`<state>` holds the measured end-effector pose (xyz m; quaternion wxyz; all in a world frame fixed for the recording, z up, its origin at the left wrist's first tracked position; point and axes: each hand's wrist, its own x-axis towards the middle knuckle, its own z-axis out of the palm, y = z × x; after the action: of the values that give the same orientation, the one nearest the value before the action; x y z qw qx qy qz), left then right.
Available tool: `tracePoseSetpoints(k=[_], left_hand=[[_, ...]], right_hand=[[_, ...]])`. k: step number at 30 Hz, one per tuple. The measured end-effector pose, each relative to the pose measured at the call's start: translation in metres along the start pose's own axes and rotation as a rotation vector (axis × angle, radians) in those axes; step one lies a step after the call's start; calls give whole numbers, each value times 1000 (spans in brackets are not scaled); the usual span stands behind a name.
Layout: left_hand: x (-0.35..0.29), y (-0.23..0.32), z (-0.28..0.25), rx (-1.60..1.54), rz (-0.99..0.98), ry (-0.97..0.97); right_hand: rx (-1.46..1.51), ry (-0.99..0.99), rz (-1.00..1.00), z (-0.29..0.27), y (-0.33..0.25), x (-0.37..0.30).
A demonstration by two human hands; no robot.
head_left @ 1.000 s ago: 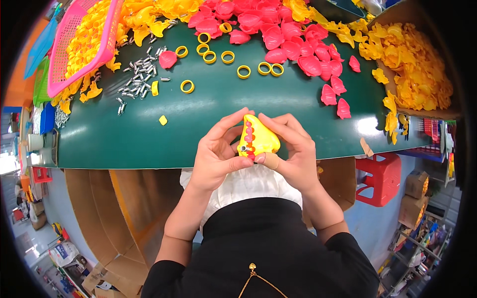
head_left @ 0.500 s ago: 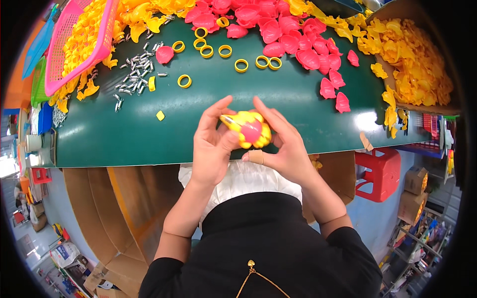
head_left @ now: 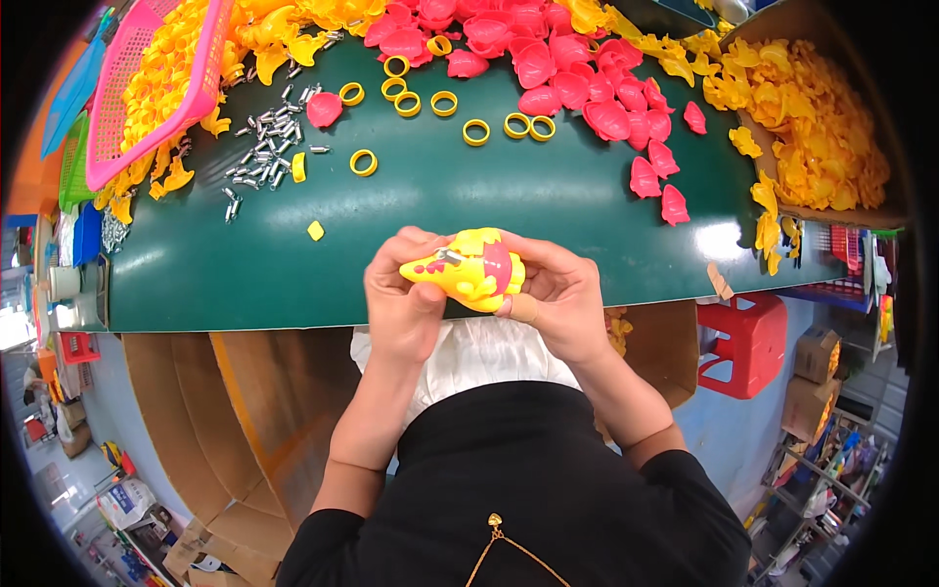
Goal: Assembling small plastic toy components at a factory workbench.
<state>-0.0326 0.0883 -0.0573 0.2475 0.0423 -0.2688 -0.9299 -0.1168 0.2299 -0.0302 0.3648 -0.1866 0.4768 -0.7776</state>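
Between my hands, above the table's near edge, is a yellow toy figure [head_left: 476,278] with a pink-red middle and small red marks at its narrow left end. A small silver metal piece [head_left: 449,256] shows on its upper side. My left hand [head_left: 403,293] is closed round the narrow end, fingers behind and thumb in front. My right hand [head_left: 559,293] grips the wider right end; its thumb wears a tan bandage [head_left: 523,308]. Beyond them on the green table [head_left: 411,196] lie yellow rings [head_left: 363,162], silver metal cylinders [head_left: 274,147] and a small yellow piece [head_left: 315,231].
Pink shell pieces [head_left: 606,118] are heaped at the far middle. A pink basket [head_left: 98,147] of yellow parts stands far left. At right is a cardboard box [head_left: 851,214] of yellow parts; below it, a red stool [head_left: 758,342]. Large cardboard [head_left: 186,411] stands beneath the table's left side.
The toy has been turned from its round pink end to show its side with the narrow end pointing left. Both hands have come down slightly toward me and closed more around it.
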Motion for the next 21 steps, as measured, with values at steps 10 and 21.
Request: tracePoseSetpoints(k=[10, 21], left_hand=[[10, 13, 3, 894, 249, -142], [76, 74, -15, 2147, 633, 1]], right_hand=[[-742, -269, -227, -6, -29, 31], [-227, -156, -92, -3, -40, 79]])
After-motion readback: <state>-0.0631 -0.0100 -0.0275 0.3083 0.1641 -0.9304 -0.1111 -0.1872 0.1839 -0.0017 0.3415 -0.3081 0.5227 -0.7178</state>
